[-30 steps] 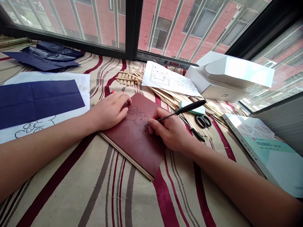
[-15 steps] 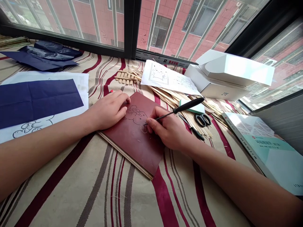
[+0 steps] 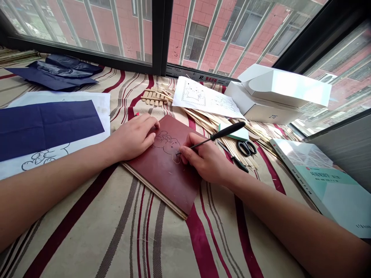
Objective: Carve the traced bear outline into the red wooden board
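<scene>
A reddish-brown board (image 3: 168, 181) with pale layered edges lies at an angle on the striped cloth. Black outlines of a cartoon figure (image 3: 166, 143) are on its upper part, with a pale curved line near the tool's point. My left hand (image 3: 135, 137) rests on the board's left corner, its fingers spread loosely and empty. In a pinch grip, my right hand (image 3: 205, 156) holds a black-handled carving tool (image 3: 227, 130) with a thin metal shaft. The shaft's tip is down at the drawing's lower right edge, partly hidden by my fingers.
Scissors (image 3: 246, 148), a black-handled tool (image 3: 239, 164) and wooden strips (image 3: 203, 119) lie right of the board. Behind are a printed sheet (image 3: 199, 96) and a white box (image 3: 269, 108). A book (image 3: 324, 181) is at right, dark blue sheets (image 3: 49, 125) at left.
The view has shifted slightly. My right hand and the tool stay almost in place, the handle a little lower. My left hand has not visibly moved on the board.
</scene>
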`<act>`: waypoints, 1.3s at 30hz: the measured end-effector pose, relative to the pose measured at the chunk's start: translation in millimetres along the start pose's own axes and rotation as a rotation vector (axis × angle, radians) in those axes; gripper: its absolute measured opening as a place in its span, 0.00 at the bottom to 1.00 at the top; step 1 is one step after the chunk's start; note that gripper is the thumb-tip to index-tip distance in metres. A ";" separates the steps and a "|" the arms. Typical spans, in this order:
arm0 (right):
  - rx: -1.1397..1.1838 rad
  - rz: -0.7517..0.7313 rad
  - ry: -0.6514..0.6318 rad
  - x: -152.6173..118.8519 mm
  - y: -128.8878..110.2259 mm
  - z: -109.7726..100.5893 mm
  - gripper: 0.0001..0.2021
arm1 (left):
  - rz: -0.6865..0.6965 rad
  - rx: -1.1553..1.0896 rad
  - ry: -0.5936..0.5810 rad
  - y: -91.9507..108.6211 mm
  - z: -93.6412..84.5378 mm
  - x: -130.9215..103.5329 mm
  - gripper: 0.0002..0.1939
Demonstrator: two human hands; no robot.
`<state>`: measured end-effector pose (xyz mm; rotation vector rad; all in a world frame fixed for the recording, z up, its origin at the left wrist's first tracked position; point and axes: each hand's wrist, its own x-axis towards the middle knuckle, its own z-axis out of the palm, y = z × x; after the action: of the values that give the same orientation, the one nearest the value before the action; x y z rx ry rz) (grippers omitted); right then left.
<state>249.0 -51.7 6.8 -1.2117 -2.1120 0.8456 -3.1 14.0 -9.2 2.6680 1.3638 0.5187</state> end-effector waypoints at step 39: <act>-0.006 -0.017 -0.003 -4.2 2.6 -0.4 0.12 | -0.009 -0.007 -0.015 2.5 -1.7 -0.5 0.19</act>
<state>252.5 -54.3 4.5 -1.1948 -2.1256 0.8356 -2.0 12.1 -7.2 2.6537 1.3672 0.4996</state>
